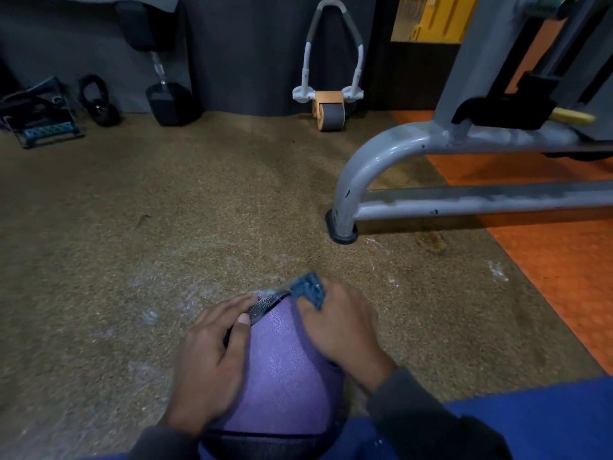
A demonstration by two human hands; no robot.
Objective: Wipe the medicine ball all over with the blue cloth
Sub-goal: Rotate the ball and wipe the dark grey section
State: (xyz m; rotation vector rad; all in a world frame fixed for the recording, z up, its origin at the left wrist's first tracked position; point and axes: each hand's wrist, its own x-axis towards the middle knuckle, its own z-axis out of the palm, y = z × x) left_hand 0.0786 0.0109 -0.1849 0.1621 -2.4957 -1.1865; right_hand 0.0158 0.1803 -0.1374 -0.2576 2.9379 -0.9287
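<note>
Now bracing medicine ball (282, 370) on floor against knees, left hand (212, 363) spread flat along its side for steadiness; right hand (341, 330) clutching blue cloth (310, 288), rubbing far upper face.

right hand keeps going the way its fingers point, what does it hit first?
Probably bare floor past the medicine ball; the right hand, gripping the blue cloth, points up-left. The ab roller lies farther; depth unclear.
</note>
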